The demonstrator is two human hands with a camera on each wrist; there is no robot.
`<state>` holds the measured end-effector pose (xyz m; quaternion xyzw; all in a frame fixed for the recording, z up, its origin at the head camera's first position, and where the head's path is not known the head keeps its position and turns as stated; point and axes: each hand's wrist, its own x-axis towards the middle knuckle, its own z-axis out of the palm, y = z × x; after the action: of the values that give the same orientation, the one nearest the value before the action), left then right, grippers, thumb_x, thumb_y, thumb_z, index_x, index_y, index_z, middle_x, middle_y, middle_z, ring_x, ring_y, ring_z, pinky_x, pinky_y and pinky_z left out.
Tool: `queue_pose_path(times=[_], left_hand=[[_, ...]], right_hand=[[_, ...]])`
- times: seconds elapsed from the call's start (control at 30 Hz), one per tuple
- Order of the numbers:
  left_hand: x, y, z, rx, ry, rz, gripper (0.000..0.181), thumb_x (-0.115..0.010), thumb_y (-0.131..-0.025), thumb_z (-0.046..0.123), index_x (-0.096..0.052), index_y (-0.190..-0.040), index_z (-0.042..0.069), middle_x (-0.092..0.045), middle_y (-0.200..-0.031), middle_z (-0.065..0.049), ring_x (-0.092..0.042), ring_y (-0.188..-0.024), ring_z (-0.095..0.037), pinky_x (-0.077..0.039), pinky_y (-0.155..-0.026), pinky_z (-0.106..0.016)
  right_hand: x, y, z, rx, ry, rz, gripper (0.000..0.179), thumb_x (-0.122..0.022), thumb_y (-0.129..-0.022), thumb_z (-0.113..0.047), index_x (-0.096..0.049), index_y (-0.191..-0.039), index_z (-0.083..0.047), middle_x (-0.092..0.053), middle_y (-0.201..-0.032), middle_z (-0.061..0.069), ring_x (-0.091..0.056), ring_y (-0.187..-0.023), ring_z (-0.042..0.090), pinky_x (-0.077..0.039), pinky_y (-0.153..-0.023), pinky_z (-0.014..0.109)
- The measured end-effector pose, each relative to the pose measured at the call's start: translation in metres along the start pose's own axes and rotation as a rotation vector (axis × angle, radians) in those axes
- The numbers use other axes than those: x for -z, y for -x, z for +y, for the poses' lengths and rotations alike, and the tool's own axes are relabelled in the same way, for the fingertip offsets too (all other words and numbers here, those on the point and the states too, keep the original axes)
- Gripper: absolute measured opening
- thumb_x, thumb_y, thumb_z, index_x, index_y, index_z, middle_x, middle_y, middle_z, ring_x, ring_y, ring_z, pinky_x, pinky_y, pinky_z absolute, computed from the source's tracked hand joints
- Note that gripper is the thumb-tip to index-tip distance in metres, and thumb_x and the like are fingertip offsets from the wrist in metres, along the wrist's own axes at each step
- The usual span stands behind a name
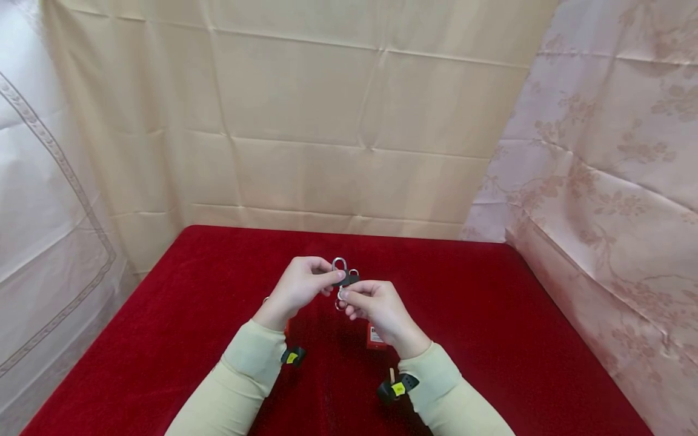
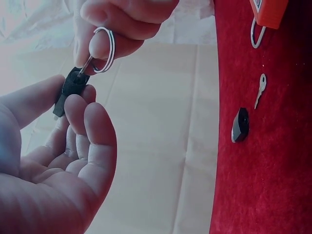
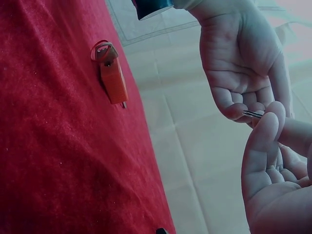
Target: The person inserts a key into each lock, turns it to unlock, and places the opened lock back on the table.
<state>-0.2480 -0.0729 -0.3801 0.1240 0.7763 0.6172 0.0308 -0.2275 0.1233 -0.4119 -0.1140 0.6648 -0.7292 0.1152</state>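
My left hand (image 1: 299, 284) pinches a black padlock (image 2: 73, 84) between thumb and fingers, its silver shackle (image 1: 339, 263) upward in the head view. In the left wrist view, the lock's keyhole end faces my right hand (image 1: 378, 306). That hand pinches a key (image 2: 86, 65) on a split ring (image 2: 112, 51). The key's blade meets the keyhole; how deep it sits I cannot tell. In the right wrist view, fingers hide the lock and most of the key. Both hands are raised above the red cloth.
On the red-covered table (image 1: 463, 315) lie a smaller black padlock (image 2: 241, 125) and a loose key (image 2: 261, 90). A red padlock (image 1: 375, 337) lies near my right wrist. An orange-red padlock (image 3: 114, 83) with a ringed key in it lies leftward. Curtains (image 1: 327, 121) surround the table.
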Motion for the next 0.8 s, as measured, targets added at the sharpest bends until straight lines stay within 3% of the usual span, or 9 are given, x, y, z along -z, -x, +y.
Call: queue_pose_path(times=[0.27,0.6,0.8], left_hand=[[-0.001,0.0011,-0.0003,-0.014,0.014,0.016,0.018,-0.078,-0.09,0.016,-0.073,-0.094,0.0,-0.072,-0.083,-0.015,-0.066,-0.068,-0.022,-0.054,-0.067,-0.032],[-0.0052,0.0014,-0.0001,-0.036,0.02,0.002,0.015,-0.078,-0.089,0.014,-0.072,-0.09,0.001,-0.07,-0.08,-0.017,-0.066,-0.067,-0.023,-0.055,-0.065,-0.032],[-0.0043,0.0015,-0.0001,-0.033,0.011,0.004,0.016,-0.079,-0.089,0.016,-0.073,-0.091,0.001,-0.07,-0.077,-0.011,-0.066,-0.067,-0.022,-0.054,-0.065,-0.033]], right_hand=[[-0.002,-0.0002,-0.0002,-0.012,-0.019,0.025,0.016,-0.071,-0.094,-0.004,-0.071,-0.103,0.01,-0.072,-0.083,0.013,-0.065,-0.066,0.013,-0.058,-0.065,0.027],[-0.002,0.0011,-0.0014,-0.002,-0.1,0.049,0.006,-0.07,-0.095,-0.002,-0.072,-0.091,0.002,-0.071,-0.08,0.011,-0.065,-0.065,0.012,-0.058,-0.064,0.027],[-0.0018,-0.0003,0.0,-0.01,-0.118,0.049,0.006,-0.072,-0.094,-0.003,-0.073,-0.093,0.002,-0.072,-0.081,0.011,-0.066,-0.065,0.012,-0.059,-0.065,0.027]])
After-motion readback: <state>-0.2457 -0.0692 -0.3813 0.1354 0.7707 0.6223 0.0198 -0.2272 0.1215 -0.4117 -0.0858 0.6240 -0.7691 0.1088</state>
